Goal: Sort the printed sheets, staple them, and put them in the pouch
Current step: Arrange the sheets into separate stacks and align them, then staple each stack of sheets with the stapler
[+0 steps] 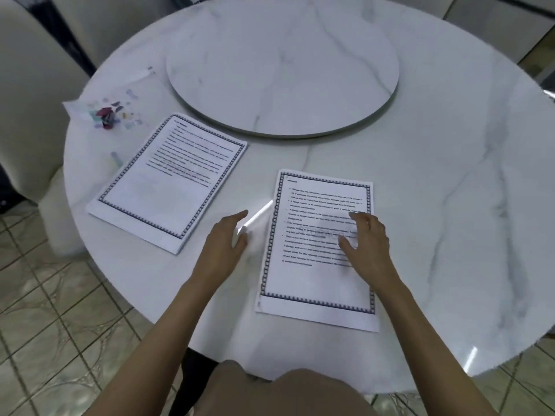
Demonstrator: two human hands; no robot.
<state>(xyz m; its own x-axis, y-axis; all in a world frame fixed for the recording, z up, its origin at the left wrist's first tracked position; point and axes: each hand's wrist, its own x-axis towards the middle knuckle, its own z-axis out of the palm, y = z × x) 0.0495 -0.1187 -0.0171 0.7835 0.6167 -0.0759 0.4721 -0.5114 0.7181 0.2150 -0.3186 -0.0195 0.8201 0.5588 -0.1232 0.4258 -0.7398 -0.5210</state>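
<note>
A stack of printed sheets (315, 283) with a dark patterned border lies near the table's front edge. My right hand (368, 241) rests on its right side with the fingers spread and nearly straight. My left hand (226, 235) hovers just left of that stack, fingers relaxed, holding nothing. A second stack of bordered sheets (168, 181) lies at an angle further left. Beyond it lies a clear patterned pouch (120, 94) with a small dark red stapler (105, 117) standing on it.
The round white marble table (450, 190) carries a raised turntable (282, 64) at its centre. Pale chairs (27, 100) stand at the left, and tiled floor (60, 325) shows below the table edge.
</note>
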